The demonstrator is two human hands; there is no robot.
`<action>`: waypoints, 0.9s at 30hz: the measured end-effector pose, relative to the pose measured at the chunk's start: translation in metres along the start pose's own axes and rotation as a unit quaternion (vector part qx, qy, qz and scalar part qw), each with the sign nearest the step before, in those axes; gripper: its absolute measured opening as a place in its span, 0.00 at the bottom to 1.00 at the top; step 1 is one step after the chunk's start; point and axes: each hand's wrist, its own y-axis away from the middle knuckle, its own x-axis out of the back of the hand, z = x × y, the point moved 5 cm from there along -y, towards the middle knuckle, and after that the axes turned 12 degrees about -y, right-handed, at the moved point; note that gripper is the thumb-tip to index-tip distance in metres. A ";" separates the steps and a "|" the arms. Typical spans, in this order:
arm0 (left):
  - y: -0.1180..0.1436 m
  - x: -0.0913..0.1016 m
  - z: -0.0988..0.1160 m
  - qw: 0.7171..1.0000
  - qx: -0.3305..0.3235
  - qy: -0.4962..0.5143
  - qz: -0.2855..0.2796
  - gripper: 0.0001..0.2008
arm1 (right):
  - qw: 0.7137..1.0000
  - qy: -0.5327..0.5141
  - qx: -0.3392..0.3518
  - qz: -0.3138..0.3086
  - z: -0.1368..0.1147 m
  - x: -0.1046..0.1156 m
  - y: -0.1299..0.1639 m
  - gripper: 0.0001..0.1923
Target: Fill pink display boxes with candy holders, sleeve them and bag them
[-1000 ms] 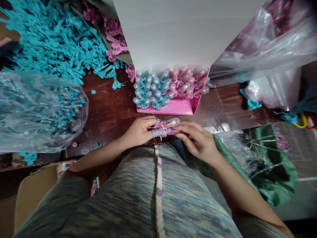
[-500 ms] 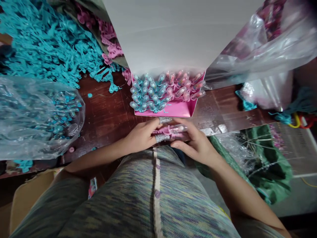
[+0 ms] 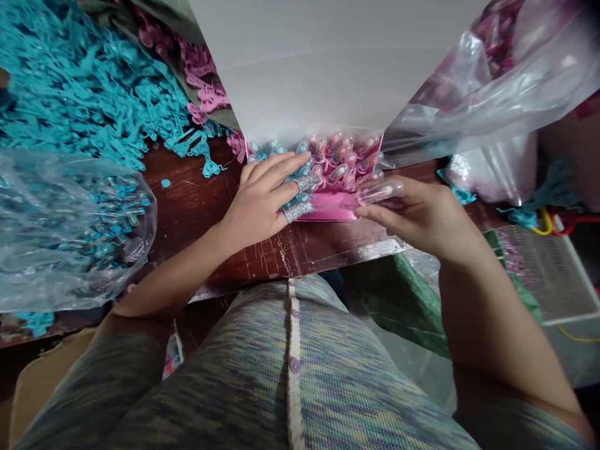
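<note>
A pink open box (image 3: 328, 212) on the dark wooden table holds rows of small clear-capped toys on teal and pink bases (image 3: 337, 164). My left hand (image 3: 262, 197) lies flat with fingers spread over the teal toys in the box's left half; two fingers wear grey tape wraps. My right hand (image 3: 417, 212) holds a pink toy with a clear cap (image 3: 377, 190) at the box's right front corner. A large white flap (image 3: 328, 62) rises behind the box.
A heap of loose teal plastic pieces (image 3: 79, 87) and some pink ones (image 3: 201, 69) lie at the far left. A clear bag of teal toys (image 3: 65, 231) sits left. Clear bags (image 3: 487, 100) crowd the right, green cloth (image 3: 412, 294) hangs below the table edge, and a white basket (image 3: 548, 275) stands right.
Both hands moved away from my lap toward the box. The left hand let go of the pink toy and spread over the teal toys; the right hand carried the toy to the box.
</note>
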 end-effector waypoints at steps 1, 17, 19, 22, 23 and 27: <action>0.001 0.003 0.009 1.000 -0.002 0.012 0.007 0.11 | 0.999 -0.042 -0.010 -0.001 -0.005 -0.003 0.001 0.11; 0.008 0.002 0.052 0.982 0.042 0.178 -0.055 0.07 | 0.991 0.097 0.094 -0.011 -0.052 -0.004 0.017 0.11; 0.013 -0.004 0.051 0.983 0.059 0.166 -0.044 0.07 | 0.991 0.098 0.090 -0.028 -0.051 -0.012 0.016 0.10; 0.023 -0.010 0.050 0.988 0.063 0.137 -0.021 0.08 | 0.993 0.085 0.073 -0.037 -0.042 -0.020 0.018 0.11; 0.027 -0.012 0.050 0.988 0.059 0.139 -0.022 0.08 | 0.994 0.074 0.067 -0.034 -0.039 -0.023 0.020 0.12; 0.038 -0.021 0.052 0.974 0.072 0.205 -0.058 0.07 | 0.999 0.011 0.047 -0.018 -0.030 -0.032 0.031 0.24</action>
